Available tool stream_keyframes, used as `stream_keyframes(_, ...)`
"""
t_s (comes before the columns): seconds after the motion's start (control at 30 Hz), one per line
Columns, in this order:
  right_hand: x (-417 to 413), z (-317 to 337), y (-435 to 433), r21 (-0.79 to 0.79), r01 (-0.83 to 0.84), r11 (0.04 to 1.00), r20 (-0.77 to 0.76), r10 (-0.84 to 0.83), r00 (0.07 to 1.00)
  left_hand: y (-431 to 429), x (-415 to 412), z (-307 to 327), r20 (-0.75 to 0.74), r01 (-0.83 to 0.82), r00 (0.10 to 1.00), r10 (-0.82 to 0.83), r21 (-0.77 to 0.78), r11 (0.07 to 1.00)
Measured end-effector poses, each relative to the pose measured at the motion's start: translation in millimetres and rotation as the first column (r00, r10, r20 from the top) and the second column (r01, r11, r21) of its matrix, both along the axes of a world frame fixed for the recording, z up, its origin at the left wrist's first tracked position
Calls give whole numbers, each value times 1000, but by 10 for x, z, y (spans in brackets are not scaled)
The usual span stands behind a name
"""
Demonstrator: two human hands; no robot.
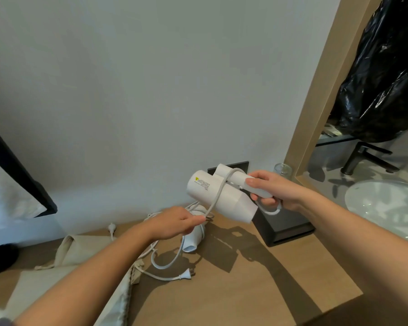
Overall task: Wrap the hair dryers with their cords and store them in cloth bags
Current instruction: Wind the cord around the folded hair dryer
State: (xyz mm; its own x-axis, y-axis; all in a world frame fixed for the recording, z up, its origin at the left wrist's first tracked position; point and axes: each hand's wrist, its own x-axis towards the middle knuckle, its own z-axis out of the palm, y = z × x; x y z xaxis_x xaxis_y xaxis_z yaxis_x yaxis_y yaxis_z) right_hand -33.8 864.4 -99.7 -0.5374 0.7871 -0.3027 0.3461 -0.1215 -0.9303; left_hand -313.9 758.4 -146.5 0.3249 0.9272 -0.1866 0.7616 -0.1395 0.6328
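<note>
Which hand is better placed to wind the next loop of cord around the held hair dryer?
Probably left. The left hand pinches the cord just below the hair dryer, free to carry it round, while the right hand grips the handle, steadying it.

Counter [245, 290] lies open between plug [186, 276] and black box [285, 229]

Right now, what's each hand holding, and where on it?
Right hand grips the raised hair dryer by its handle; left hand pinches its cord just below the body.
</note>
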Motion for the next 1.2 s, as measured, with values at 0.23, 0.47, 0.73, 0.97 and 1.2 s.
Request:
stream_keyframes(0.23, 38, 71, -27, 63, -194, 979, -53, 197, 979, 25, -235, -33, -95, 3, 995, -8, -55, 998)
stream_keyframes(0.47, -74, 171, -22, 74, -352, 933, 80, 346, 935, 135, -327, -10, -372, 224, 910, -182, 72, 972)
stream_keyframes(0.73, 87, 349, -45, 108, -398, 911, 206, 372, 905, 120, -563, 106, -421, 256, 890, -176, 142, 956)
stream_keyframes(0.97, -52, 488, -71, 108, -504, 857, 348, 442, 826, 258, -577, 158, -420, 119, 905, -71, 89, 989)
stream_keyframes(1.2, -298, 359, -82, 107, -605, 789, 522, 474, 710, 318, -312, 310, -305, -42, 948, 93, 169, 985)
